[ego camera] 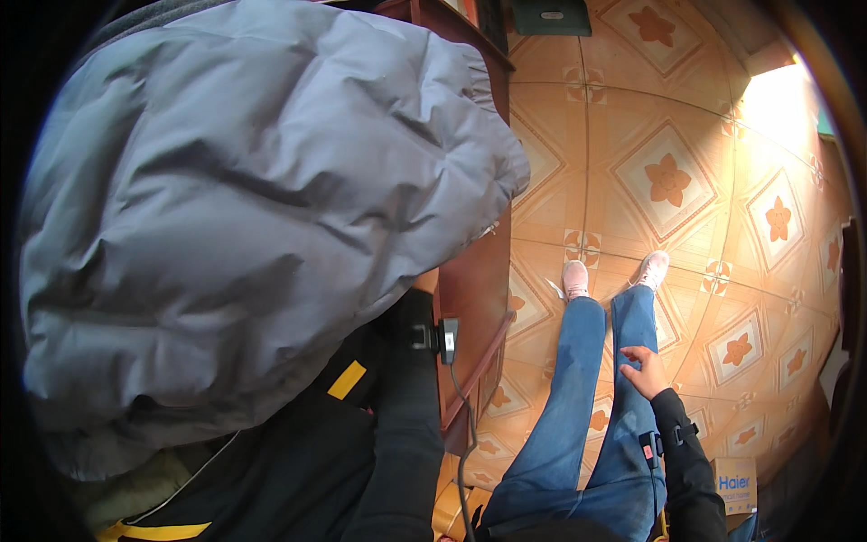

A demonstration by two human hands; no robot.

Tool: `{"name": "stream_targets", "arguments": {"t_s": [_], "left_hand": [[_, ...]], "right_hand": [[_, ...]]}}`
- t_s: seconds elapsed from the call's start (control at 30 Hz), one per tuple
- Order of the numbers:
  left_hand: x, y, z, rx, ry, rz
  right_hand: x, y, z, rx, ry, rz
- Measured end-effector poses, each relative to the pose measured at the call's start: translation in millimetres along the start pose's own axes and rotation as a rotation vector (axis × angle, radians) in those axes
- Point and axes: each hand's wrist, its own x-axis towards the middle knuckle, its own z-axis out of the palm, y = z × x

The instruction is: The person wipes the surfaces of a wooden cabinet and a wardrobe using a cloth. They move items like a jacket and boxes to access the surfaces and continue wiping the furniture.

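Note:
A large grey quilted puffer garment (291, 183) with a gathered, elasticated edge spreads over the left half of the view. My left arm, in a black sleeve with a strapped-on device (447, 341), reaches beneath its lower right edge; only a bit of skin shows there, and the fingers are hidden. Black fabric with yellow strips (311, 433) lies below the garment. My right hand (643, 371) hangs over my jeans, its fingers loosely bent and apart, with nothing in it. A second device (650, 449) is strapped at the right wrist.
A reddish-brown wooden cabinet (474, 305) stands under and beside the garment. Patterned floor tiles (667, 179) extend to the right, beyond my pink shoes (576, 279). A Haier cardboard box (736, 482) sits at lower right, a dark green object (552, 17) at the top. A cable (469, 433) runs down from the left device.

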Motion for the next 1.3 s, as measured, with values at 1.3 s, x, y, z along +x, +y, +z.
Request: {"name": "stream_targets", "arguments": {"t_s": [1.3], "left_hand": [[251,104,15,0.455,0.293,0.322]], "right_hand": [[10,70,-147,0.176,0.361,0.26]]}}
